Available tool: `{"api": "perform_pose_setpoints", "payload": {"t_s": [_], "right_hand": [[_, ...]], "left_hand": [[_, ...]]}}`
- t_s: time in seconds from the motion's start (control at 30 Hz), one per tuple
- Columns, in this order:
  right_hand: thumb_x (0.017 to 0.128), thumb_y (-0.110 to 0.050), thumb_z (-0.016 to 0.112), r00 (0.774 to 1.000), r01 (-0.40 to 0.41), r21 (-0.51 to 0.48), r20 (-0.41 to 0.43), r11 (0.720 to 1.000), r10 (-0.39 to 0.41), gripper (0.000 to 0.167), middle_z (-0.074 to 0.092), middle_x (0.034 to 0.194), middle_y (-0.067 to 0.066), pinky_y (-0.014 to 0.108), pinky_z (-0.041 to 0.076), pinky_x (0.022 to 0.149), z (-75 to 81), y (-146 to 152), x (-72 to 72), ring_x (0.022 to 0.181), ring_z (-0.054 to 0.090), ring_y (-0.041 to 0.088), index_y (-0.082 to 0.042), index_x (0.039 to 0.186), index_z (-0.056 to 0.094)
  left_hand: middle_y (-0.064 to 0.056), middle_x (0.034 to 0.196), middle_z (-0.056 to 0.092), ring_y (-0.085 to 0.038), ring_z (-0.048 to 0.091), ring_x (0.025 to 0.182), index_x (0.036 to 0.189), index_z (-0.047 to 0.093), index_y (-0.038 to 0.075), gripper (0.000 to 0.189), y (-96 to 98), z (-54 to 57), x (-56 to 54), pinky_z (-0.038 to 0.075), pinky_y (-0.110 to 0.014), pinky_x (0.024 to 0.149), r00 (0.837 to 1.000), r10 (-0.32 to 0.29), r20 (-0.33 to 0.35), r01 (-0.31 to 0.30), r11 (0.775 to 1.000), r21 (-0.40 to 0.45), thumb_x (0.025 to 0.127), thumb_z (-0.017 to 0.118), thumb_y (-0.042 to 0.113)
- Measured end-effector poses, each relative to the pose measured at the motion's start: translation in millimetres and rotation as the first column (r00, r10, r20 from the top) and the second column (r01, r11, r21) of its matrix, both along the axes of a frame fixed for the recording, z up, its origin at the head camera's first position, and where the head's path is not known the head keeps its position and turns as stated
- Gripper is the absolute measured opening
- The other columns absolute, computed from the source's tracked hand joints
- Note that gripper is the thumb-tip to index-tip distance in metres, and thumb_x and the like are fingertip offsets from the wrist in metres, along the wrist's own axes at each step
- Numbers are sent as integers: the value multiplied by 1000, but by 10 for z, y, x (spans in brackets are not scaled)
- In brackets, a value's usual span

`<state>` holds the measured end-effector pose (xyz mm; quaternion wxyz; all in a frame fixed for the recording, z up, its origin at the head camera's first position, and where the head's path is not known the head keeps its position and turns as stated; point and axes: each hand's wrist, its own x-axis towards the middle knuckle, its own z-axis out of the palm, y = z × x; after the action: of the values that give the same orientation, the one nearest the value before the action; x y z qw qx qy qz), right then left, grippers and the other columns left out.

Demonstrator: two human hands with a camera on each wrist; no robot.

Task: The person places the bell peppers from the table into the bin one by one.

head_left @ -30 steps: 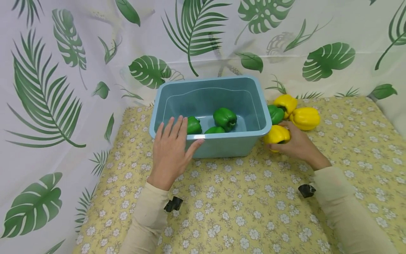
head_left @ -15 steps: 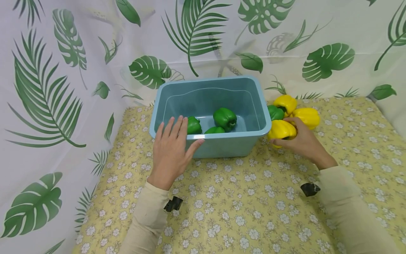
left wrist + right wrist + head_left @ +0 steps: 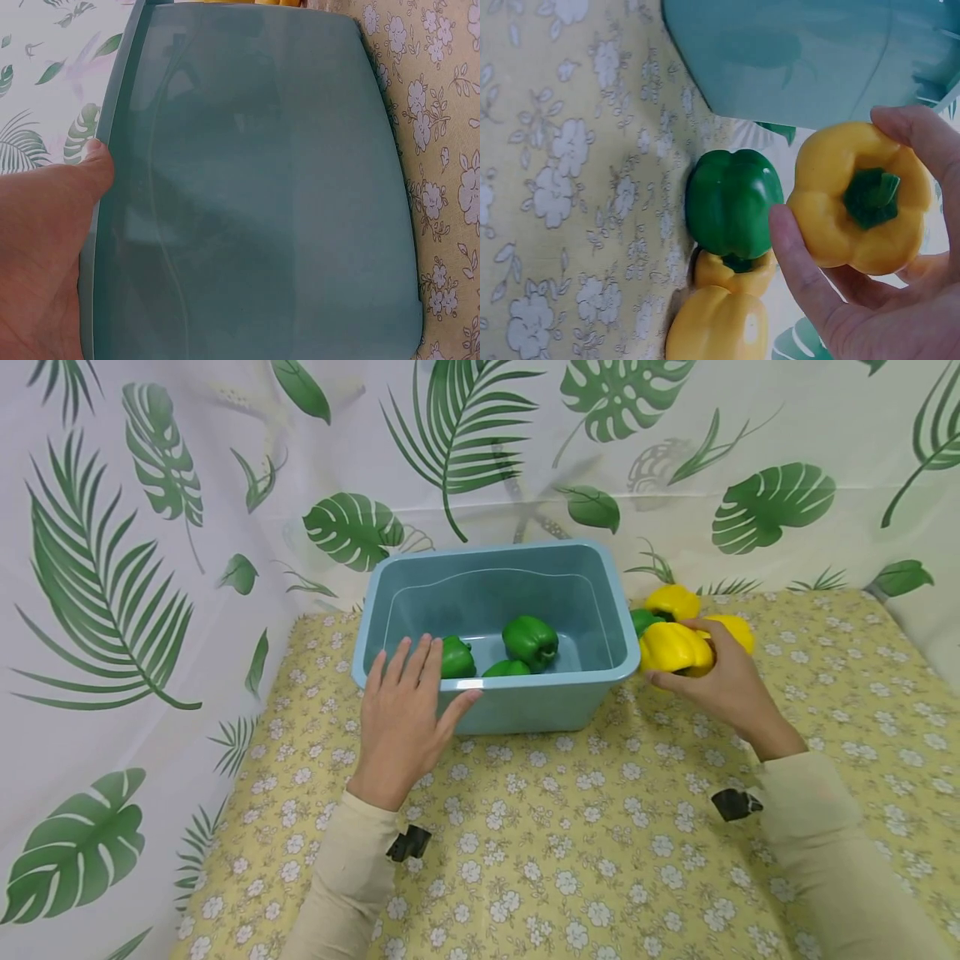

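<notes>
My left hand [image 3: 401, 722] rests on the front rim of a blue plastic bin [image 3: 487, 706], fingers straight over the edge; its thumb also shows at the rim in the left wrist view. In my right hand [image 3: 731, 689] is a yellow bell pepper [image 3: 859, 199], pinched between thumb and fingers, its green stem facing the right wrist camera. The pepper is raised off the cloth beside the bin's right wall. Behind it on the cloth lie a green bell pepper [image 3: 733, 202] and two yellow bell peppers [image 3: 673, 602], partly hidden by the hand in the head view.
Inside the bin are green bell peppers [image 3: 530, 642], partly covered by the left hand and front rim. A yellow floral cloth [image 3: 525, 843] covers the table. A white leaf-print curtain [image 3: 262, 468] hangs behind and at the left.
My right hand has lifted the yellow bell pepper up and slightly right, away from the cloth beside the bin. My left hand stays on the rim.
</notes>
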<state>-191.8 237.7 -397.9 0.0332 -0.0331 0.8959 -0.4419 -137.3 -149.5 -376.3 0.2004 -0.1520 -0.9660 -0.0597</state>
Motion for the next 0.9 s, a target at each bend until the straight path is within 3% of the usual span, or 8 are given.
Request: {"api": "perform_pose_setpoints", "payload": {"t_s": [0.37, 0.9], "right_hand": [[89, -30, 80, 995, 38, -21, -88, 999, -40, 90, 41, 146, 24, 26, 45, 76, 95, -6, -7, 112, 47, 31, -9, 159, 28], [88, -22, 81, 976, 53, -92, -206, 994, -71, 83, 45, 139, 12, 17, 44, 75, 194, -74, -23, 104, 46, 15, -10, 156, 35]], "left_hand": [[-15, 155, 46, -33, 37, 146, 155, 40, 5, 81, -3, 7, 4, 22, -51, 122, 1000, 7, 8, -7, 1000, -7, 99, 53, 61], [-15, 154, 47, -33, 36, 146, 156, 40, 5, 80, -8, -14, -6, 22, -51, 122, 1000, 1, -5, -2, 1000, -2, 99, 53, 60]]}}
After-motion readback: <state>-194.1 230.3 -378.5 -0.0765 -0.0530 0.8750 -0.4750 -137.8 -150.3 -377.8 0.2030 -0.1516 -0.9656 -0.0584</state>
